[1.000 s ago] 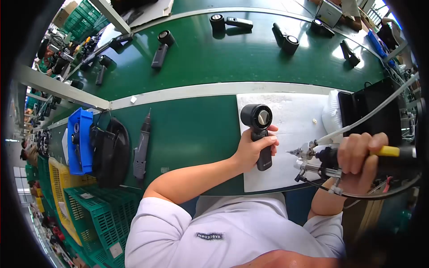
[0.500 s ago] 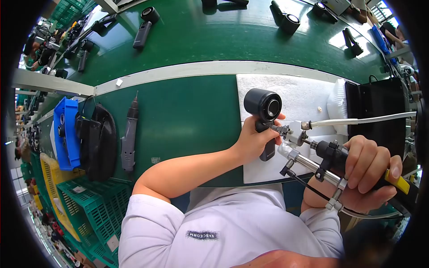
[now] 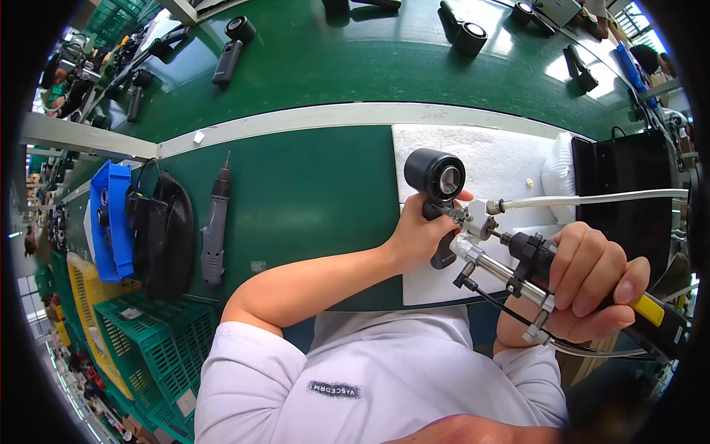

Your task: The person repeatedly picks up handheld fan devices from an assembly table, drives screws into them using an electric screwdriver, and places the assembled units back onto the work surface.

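Note:
A dark handheld device with a round head (image 3: 435, 175) is held over the white mat (image 3: 488, 159), its handle wrapped by my left hand (image 3: 416, 235). My right hand (image 3: 592, 277) grips a black power screwdriver (image 3: 536, 255) that has a metal feeding attachment, a hose and a yellow patch. The driver's metal nose (image 3: 466, 216) meets the device's handle just below the round head, close to my left fingers. Whether the tip touches a screw there is hidden.
A grey electric screwdriver (image 3: 214, 229) lies left on the green bench, beside a black pouch (image 3: 170, 237) and a blue bin (image 3: 111, 222). Green crates (image 3: 159, 348) stand lower left. Similar devices (image 3: 470, 38) lie beyond the pale rail. A black box (image 3: 629, 185) sits right.
The driver in my right hand has moved left, and its nose has come up against the device's handle. The view has tilted downward. My left hand still holds the device.

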`<move>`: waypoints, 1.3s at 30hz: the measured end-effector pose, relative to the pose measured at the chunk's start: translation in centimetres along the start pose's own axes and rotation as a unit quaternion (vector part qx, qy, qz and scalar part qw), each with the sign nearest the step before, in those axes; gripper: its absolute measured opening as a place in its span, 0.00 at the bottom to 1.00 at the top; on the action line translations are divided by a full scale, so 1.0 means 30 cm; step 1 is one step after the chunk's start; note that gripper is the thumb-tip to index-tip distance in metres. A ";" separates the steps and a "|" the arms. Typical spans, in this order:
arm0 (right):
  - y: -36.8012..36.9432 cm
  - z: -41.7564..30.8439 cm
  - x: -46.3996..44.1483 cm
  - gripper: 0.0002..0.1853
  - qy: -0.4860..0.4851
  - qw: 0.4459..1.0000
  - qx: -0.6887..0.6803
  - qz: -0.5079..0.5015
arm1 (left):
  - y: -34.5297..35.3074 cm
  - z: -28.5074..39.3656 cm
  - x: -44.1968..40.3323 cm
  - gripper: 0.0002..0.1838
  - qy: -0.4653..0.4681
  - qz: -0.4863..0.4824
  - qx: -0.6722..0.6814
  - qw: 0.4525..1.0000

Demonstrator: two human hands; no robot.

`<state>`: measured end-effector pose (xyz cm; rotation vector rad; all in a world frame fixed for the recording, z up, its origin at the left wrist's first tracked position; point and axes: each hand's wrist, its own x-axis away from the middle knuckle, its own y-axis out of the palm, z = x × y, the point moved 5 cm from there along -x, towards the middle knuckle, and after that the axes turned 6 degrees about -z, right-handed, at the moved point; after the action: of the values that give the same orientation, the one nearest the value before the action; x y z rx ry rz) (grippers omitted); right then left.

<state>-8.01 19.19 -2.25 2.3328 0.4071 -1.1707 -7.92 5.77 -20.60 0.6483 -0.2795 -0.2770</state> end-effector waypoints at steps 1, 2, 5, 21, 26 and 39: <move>-0.019 0.006 0.003 0.15 -0.001 1.000 0.001 0.008 | 0.003 -0.015 -0.021 0.19 -0.002 -0.001 0.022 1.000; -0.014 -0.001 0.000 0.15 -0.003 1.000 -0.002 0.017 | 0.009 -0.007 -0.017 0.20 -0.010 -0.013 0.015 1.000; -0.027 -0.049 -0.039 0.16 0.016 1.000 -0.016 0.017 | 0.025 0.023 -0.016 0.20 -0.056 -0.011 0.023 0.998; -0.035 -0.045 -0.022 0.17 0.000 0.998 0.034 0.044 | 0.012 0.024 0.005 0.18 -0.048 -0.027 0.073 0.996; -0.028 -0.038 -0.025 0.16 0.005 0.999 0.036 0.029 | 0.029 0.031 0.009 0.15 -0.032 -0.005 0.064 0.997; -0.025 -0.002 -0.009 0.16 0.010 0.999 0.047 0.012 | 0.004 0.015 -0.009 0.14 -0.070 0.013 0.102 0.992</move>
<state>-8.48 19.82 -2.22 2.4236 0.3374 -1.1800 -8.29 5.71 -20.23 0.8287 -0.4548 -0.2714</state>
